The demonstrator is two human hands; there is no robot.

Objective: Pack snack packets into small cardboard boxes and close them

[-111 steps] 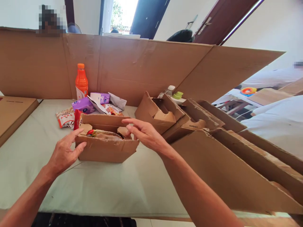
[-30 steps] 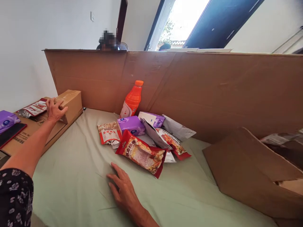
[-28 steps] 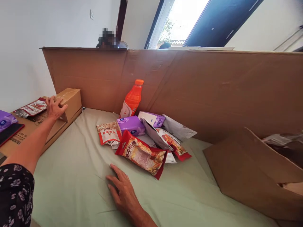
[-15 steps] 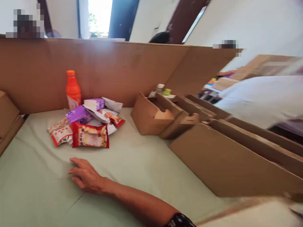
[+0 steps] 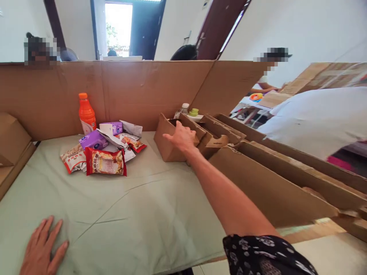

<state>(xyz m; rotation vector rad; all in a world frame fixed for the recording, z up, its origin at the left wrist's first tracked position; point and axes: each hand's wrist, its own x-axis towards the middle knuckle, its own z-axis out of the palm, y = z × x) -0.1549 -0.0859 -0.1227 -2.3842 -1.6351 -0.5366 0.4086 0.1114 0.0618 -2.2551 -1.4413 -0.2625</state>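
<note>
The small open cardboard box (image 5: 172,143) sits a little right of the frame's centre, on the pale green cloth (image 5: 137,206) that covers the table, pressed against other folded cartons (image 5: 220,137) behind it. The right hand (image 5: 182,136) lies over its top edge — fingers curled down over the rim and into the opening, thumb on the near side, so it has the box wall in a loose grip. The arm stretches out from a dark flowered sleeve (image 5: 258,256) at the lower right.

The left hand (image 5: 43,248) is flat on the cloth in the lower left corner, fingers spread, holding nothing.

Left of centre, well apart from the box, lies a heap of snacks: a red packet (image 5: 105,167) in front, a white and red packet (image 5: 73,162) beside it, purple tissue packs (image 5: 93,140) behind. An orange bottle (image 5: 86,113) stands upright just behind the heap, against a long cardboard wall (image 5: 149,88) that runs across the back.

Large flat sheets of cardboard (image 5: 272,187) lean along the right side — overlapping, edges torn. A closed carton (image 5: 11,135) shows at the left edge.
</note>
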